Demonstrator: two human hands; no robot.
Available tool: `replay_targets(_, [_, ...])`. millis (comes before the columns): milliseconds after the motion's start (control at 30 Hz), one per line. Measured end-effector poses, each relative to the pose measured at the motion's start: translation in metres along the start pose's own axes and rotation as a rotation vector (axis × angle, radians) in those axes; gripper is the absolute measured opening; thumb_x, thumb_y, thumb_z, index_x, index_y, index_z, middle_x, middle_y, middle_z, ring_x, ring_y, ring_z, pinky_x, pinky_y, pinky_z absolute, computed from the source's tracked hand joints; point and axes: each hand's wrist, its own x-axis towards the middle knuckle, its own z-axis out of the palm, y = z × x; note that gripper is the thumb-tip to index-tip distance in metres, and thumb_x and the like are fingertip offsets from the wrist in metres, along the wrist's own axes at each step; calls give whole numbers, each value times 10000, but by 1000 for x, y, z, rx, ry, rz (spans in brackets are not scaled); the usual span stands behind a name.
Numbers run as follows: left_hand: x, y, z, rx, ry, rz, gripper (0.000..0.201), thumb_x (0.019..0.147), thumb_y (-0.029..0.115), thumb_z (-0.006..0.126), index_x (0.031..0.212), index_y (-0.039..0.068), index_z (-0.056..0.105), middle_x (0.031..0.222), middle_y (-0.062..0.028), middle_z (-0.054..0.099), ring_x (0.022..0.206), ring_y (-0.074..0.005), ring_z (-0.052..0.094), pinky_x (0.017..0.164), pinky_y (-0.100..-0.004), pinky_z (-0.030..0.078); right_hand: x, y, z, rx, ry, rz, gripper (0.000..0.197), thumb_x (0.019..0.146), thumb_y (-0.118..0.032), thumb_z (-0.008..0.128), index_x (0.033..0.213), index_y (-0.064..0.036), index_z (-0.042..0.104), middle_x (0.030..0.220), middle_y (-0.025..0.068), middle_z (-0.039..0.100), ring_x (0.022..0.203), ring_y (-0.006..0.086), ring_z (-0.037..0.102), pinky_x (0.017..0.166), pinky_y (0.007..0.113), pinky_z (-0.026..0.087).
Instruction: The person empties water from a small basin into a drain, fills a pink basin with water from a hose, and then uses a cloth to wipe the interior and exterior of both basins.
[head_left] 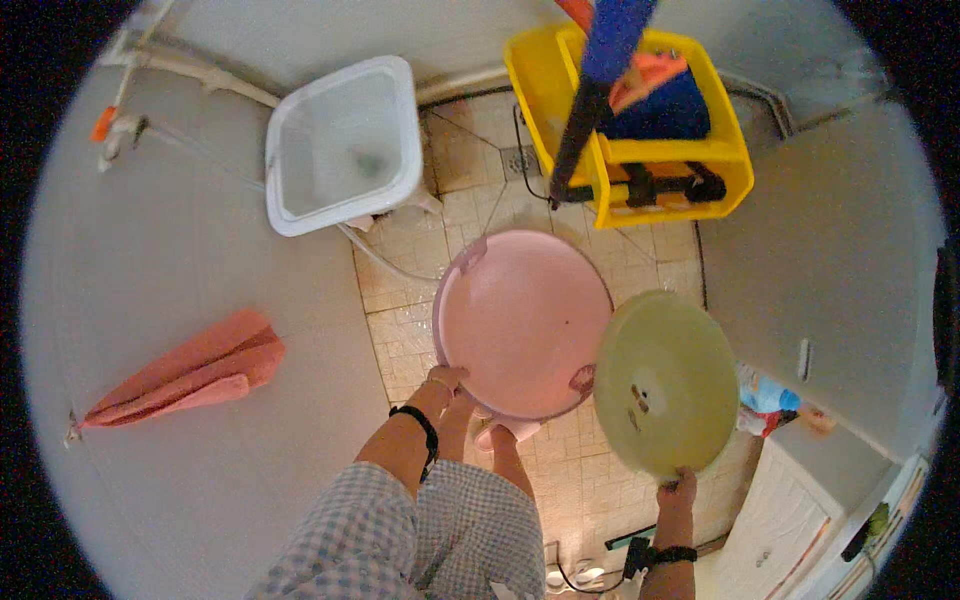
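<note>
My left hand [448,380] is closed on the near-left rim of a large round pink basin [525,310]. This basin is held over the tiled floor, its open side facing up, with a small dark spot inside. Another round basin, yellow-green [680,350], is gripped at its near rim by my right hand [680,487]. A few small brown pieces or marks show near its middle; I cannot make out what they are. The two basins are side by side, their rims meeting or overlapping in view. The fingers under both rims are partly hidden.
A white square basin [280,190] stands at the far left, a hose [385,265] below it. At the far right is a yellow mop bucket [665,150] with a dark pole [580,140]. A pink towel [215,370] hangs left; bottles [768,395] stand right.
</note>
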Motion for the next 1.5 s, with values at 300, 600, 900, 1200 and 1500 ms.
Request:
replay_targets(300, [68, 21, 40, -124, -22, 99, 354, 668, 93, 652, 973, 31, 484, 796, -95, 544, 643, -210, 522, 509, -318, 463, 124, 75, 0, 371, 68, 127, 142, 760, -115, 476, 868, -37, 526, 806, 60, 586, 686, 210, 568, 602, 301, 488])
replay_targets(600, [96, 5, 52, -82, 27, 143, 415, 688, 219, 685, 987, 29, 468, 898, -111, 554, 715, -239, 553, 502, -330, 460, 163, 146, 21, 499, 59, 217, 146, 810, -163, 477, 847, -27, 514, 806, 67, 554, 668, 172, 504, 587, 288, 450])
replay_targets(900, [49, 33, 41, -9, -8, 289, 431, 690, 186, 661, 1023, -36, 499, 912, -149, 571, 719, -257, 564, 567, -350, 469, 171, 178, 59, 299, 136, 509, 681, 799, -516, 433, 1224, 4, 317, 1254, 163, 332, 1138, 329, 332, 930, 456, 330])
replay_targets(1200, [-35, 25, -42, 229, 177, 243, 408, 673, 224, 622, 950, -71, 568, 881, -183, 605, 810, -243, 596, 653, -337, 479, 68, 136, 126, -452, -614, 393, 693, 793, -516, 450, 1276, -49, 280, 1207, 137, 420, 1093, 262, 417, 933, 427, 317])
replay_targets(1500, [-86, -46, -160, -125, 105, 251, 383, 654, 167, 653, 934, -80, 569, 856, -129, 610, 759, -205, 587, 678, -293, 472, -43, 140, 205, -1039, -575, 77, 436, 721, -119, 625, 1108, -67, 430, 1000, 70, 526, 832, 166, 532, 730, 313, 468])
